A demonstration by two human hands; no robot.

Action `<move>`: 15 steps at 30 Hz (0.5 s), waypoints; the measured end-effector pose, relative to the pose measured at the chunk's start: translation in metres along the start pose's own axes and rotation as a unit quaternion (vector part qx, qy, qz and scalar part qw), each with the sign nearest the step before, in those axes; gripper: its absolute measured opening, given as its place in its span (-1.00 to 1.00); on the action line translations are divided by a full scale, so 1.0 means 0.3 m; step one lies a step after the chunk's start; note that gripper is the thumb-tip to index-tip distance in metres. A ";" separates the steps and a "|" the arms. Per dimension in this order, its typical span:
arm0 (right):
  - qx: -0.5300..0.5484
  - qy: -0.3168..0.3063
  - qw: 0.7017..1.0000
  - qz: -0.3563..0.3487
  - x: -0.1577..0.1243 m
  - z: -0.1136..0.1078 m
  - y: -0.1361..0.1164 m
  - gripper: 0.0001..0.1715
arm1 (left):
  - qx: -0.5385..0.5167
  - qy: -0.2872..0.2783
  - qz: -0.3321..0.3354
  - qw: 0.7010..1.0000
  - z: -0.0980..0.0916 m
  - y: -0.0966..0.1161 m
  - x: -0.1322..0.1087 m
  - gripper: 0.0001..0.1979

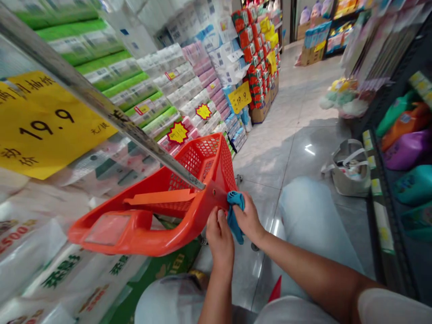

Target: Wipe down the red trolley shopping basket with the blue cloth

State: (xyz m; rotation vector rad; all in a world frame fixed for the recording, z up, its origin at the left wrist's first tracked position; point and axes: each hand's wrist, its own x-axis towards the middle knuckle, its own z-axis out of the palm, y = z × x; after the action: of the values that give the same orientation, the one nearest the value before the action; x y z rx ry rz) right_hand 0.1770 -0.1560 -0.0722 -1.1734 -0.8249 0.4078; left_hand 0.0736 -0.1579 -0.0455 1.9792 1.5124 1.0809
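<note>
1. The blue cloth (234, 211) is bunched against the near corner of the red basket (175, 202), just where its rim meets the mesh wall. The cloth's loose end hangs down between the two hands.
2. The right hand (249, 219) is closed on the cloth, pinching the upper fold between thumb and fingers and pressing it to the plastic.
3. The left hand (219, 235) sits just beside it, touching the cloth's hanging end. Its fingers are curled in and the thumb lies up against the basket's rim (what the curled fingers clasp underneath is hidden).
4. The basket is tilted, its open mouth turned up and away, and its broad handle end is nearest the camera. A metal bar (101, 105) runs slantwise from the upper left down to the basket's rim.
5. Two knees in pale trousers (310, 216) frame the hands, low over the glossy tiled floor (286, 135).
6. Along the floor's left edge stand stacks of packaged tissue (168, 85), with a yellow price sign (37, 126) reading 19.9 close by.
7. At the floor's right edge a white tote bag (351, 168) rests against a dark shelf (388, 202) of coloured plastic tubs.
</note>
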 end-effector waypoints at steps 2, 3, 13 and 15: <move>0.025 -0.028 0.998 -0.045 0.054 0.005 -0.075 -0.69 | 0.002 -0.005 0.006 1.000 -0.012 0.028 -0.008 -0.61; 0.040 -0.040 0.996 -0.070 0.082 0.007 -0.107 -0.68 | 0.010 -0.010 0.010 1.000 -0.016 0.042 -0.010 -0.63; 0.051 -0.028 0.997 0.043 0.101 -0.005 0.019 -0.85 | 0.107 0.017 0.010 0.994 -0.032 0.095 0.065 -0.62; 0.058 -0.038 0.997 0.034 0.130 -0.004 -0.029 -0.86 | 0.118 0.016 0.020 0.993 -0.030 0.086 0.070 -0.61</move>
State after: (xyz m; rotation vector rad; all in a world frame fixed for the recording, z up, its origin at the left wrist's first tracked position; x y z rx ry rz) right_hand 0.2022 -0.1337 -0.0507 -1.0865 -0.8177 0.5524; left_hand 0.0845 -0.1476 -0.0146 2.1657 1.6920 0.9933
